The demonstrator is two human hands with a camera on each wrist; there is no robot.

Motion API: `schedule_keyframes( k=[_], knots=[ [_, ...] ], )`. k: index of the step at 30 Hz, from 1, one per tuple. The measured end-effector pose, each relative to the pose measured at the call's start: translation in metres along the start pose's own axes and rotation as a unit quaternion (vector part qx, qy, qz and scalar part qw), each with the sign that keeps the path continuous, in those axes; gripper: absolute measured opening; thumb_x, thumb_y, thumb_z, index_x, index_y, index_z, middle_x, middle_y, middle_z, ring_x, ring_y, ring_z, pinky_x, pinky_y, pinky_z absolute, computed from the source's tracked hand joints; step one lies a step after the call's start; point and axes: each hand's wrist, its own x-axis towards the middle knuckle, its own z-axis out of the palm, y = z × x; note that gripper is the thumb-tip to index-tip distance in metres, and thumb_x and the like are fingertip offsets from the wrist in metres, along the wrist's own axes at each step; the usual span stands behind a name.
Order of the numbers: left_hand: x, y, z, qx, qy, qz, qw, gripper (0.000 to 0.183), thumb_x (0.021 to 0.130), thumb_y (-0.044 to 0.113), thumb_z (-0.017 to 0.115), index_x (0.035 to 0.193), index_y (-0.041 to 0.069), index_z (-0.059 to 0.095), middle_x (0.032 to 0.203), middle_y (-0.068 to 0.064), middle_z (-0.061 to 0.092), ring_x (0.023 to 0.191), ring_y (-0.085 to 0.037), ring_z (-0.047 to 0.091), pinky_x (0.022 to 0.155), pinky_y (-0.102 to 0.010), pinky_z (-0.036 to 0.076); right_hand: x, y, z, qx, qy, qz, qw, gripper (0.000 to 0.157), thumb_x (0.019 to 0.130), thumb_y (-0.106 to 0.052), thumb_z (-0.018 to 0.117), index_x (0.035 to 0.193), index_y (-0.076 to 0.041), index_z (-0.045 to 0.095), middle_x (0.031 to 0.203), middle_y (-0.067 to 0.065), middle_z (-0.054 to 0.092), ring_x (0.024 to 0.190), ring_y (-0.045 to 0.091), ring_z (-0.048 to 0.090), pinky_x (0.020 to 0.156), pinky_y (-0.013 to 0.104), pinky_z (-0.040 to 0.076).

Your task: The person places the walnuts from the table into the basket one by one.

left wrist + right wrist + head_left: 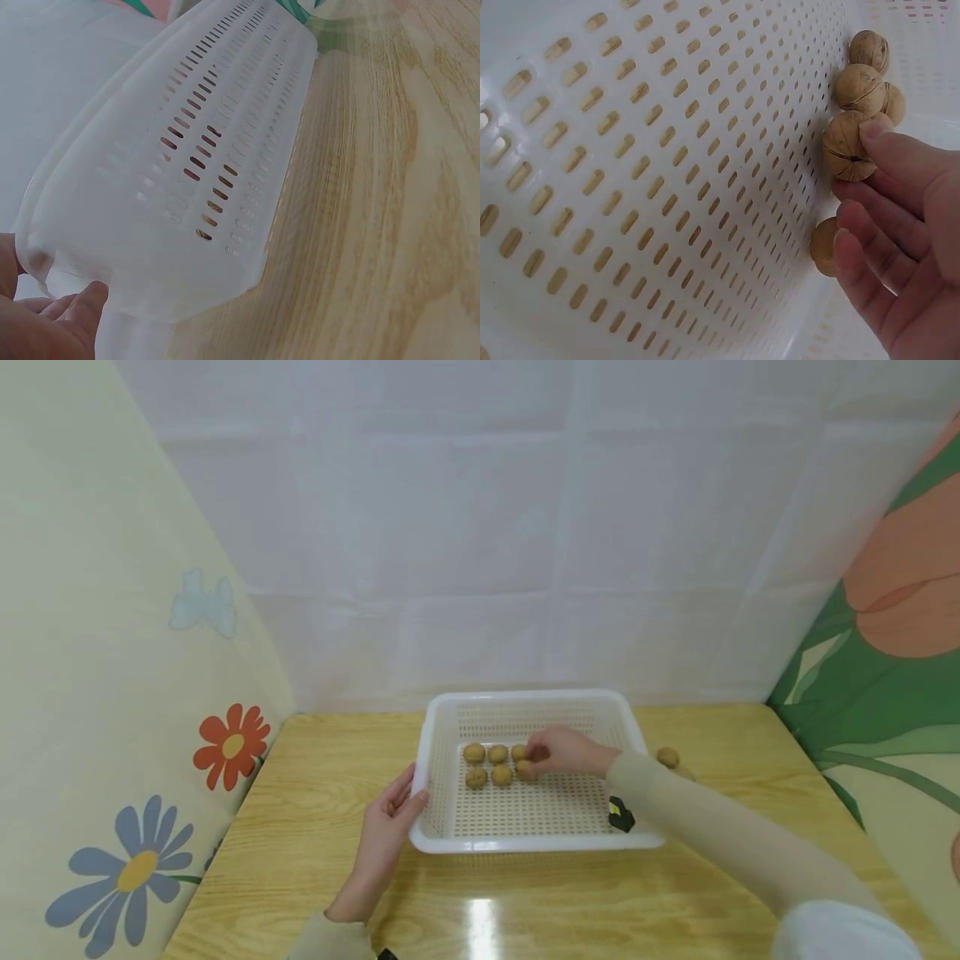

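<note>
A white plastic basket (pixel 540 845) with slotted walls stands on the table. My left hand (pixel 386 835) holds its left rim, thumb on top and fingers below; the left wrist view shows the fingers (pixel 88 304) against the basket's outer side. Inside, my right hand (pixel 566 750) pinches a walnut (pixel 847 146) between thumb and fingers, low over the basket floor. Beside it, several more walnuts (pixel 501 775) sit in two short rows on the floor. Part of the group is hidden behind the right hand.
Right of the basket, a couple of walnuts (pixel 667 757) lie on the wooden table (pixel 337 752), partly behind the right sleeve. A white cloth backdrop (pixel 450 568) rises behind the table, with flower-printed panels (pixel 135 693) at the sides.
</note>
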Motion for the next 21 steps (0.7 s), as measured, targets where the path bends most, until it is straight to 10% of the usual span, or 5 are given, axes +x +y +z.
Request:
schedule_keyframes(
  k=[21],
  knots=[
    [0.001, -0.001, 0.000, -0.005, 0.002, 0.003, 1.0000, 0.056, 0.106, 0.013, 0.063, 0.157, 0.002, 0.043, 0.154, -0.020, 0.050, 0.138, -0.032, 0.053, 0.100, -0.028, 0.055, -0.018, -0.001, -0.031, 0.030, 0.041, 0.004, 0.999, 0.026, 0.098, -0.017, 0.073, 0.120, -0.003, 0.072, 0.112, 0.006, 0.076, 0.103, 0.022, 0.069, 0.093, 0.043, 0.059]
  ],
)
